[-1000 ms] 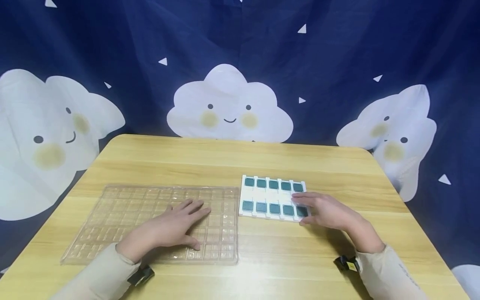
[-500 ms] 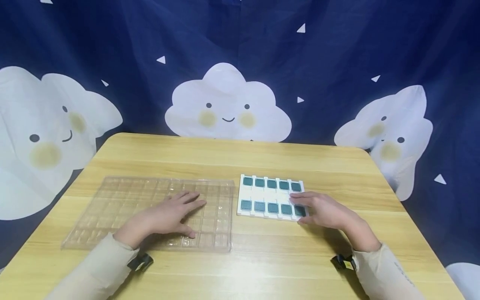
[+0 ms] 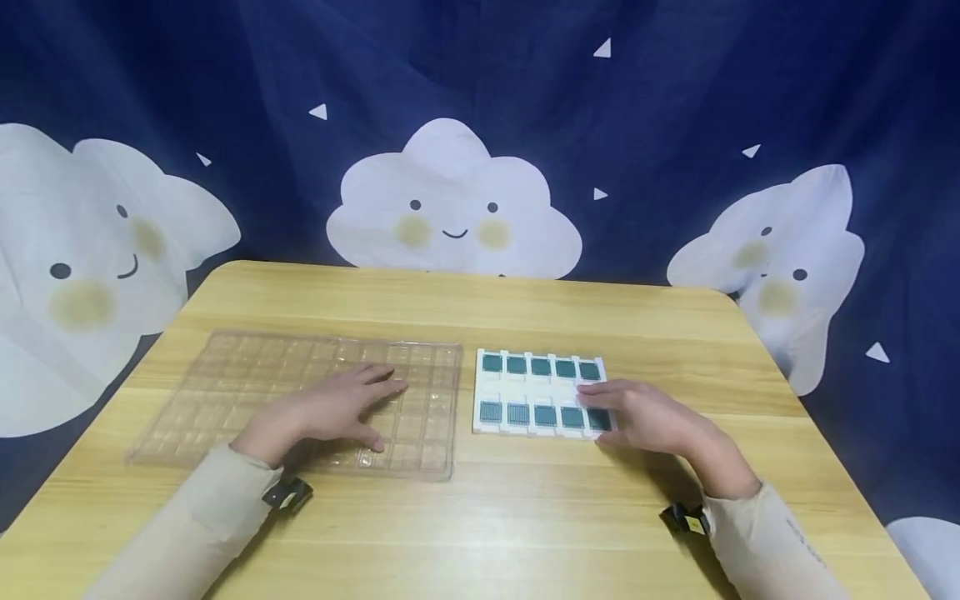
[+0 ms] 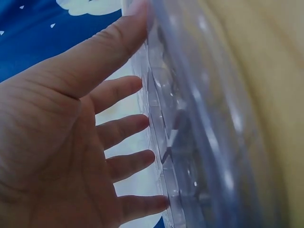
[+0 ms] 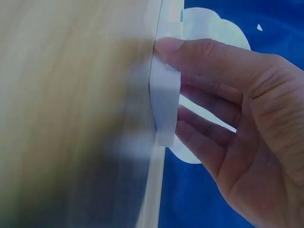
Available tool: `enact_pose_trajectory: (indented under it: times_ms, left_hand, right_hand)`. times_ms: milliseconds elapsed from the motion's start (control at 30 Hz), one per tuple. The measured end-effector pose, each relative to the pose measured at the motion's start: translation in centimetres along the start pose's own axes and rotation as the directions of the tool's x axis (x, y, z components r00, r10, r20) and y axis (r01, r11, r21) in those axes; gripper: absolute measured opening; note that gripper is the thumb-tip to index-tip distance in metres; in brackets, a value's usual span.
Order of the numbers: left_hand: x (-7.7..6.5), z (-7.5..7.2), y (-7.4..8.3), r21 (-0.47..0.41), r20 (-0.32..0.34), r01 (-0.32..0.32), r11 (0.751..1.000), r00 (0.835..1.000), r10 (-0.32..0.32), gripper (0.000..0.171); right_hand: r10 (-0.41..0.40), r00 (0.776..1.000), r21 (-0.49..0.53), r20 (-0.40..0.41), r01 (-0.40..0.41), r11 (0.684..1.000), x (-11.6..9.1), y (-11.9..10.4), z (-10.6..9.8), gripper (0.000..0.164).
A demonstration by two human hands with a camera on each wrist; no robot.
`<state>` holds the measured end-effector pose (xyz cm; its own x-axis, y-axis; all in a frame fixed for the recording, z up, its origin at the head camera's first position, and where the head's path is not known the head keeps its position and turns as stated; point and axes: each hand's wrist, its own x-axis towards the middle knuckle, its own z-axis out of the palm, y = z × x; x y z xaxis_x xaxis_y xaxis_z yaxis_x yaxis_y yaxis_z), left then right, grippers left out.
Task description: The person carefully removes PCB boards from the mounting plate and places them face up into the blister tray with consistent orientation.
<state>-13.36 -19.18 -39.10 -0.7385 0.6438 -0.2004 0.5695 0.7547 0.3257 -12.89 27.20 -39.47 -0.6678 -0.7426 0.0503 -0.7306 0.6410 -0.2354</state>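
Observation:
A wide clear plastic tray (image 3: 420,450), moulded into many small compartments, lies on the left half of the table. My left hand (image 3: 337,408) rests over its middle with fingers spread. In the left wrist view, the fingertips (image 4: 156,202) touch the ridged top of the tray. To its right lies a smaller white tray (image 3: 525,389) bearing two rows of green square pieces (image 3: 545,415). My right hand (image 3: 645,417) is at that tray's right end, fingers on its top. The thumb (image 5: 209,52) lies against its side edge, and the hand hides some of the end pieces.
Both trays lie on a light wooden table (image 3: 525,533). A narrow strip of tabletop separates the two. Behind the table hangs a dark blue curtain (image 3: 525,67) printed with white clouds.
The clear tray has slid away from me across the table, with my left hand moving along on it. My right hand and the white tray have hardly moved.

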Motion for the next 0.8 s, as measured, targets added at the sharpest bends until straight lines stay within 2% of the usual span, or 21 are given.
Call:
enact_pose_trajectory:
  times_ms: [167,333,533,700,800]
  left_hand:
    - [0.3,-0.3,-0.1,-0.035,0.028,0.032,0.999,0.999,-0.031,0.094]
    - [0.7,-0.5,-0.2,-0.037,0.025,0.024,0.999,0.999,-0.023,0.095]
    - [2.0,-1.3,0.7,-0.044,-0.073,-0.005,0.999,0.997,0.002,0.085]
    - [3.8,-1.9,1.9,-0.035,-0.162,-0.026,0.999,0.987,0.020,0.074]
    - [5.0,-2.1,2.5,-0.055,-0.201,-0.041,0.998,0.979,0.029,0.069]
  right_hand:
    - [-0.004,1.000,0.028,0.019,0.004,1.000,0.0,-0.3,0.0,0.058]
    - [0.003,1.000,0.013,0.029,-0.004,1.000,0.0,-0.7,-0.1,0.058]
    - [0.024,0.999,0.018,0.048,-0.025,1.000,-0.2,-0.8,-0.3,0.060]
    - [0.050,0.997,0.021,0.056,-0.051,0.998,-0.3,-0.5,-0.3,0.064]
    - [0.040,0.998,0.011,0.041,-0.041,0.999,-0.3,-0.4,-0.1,0.064]
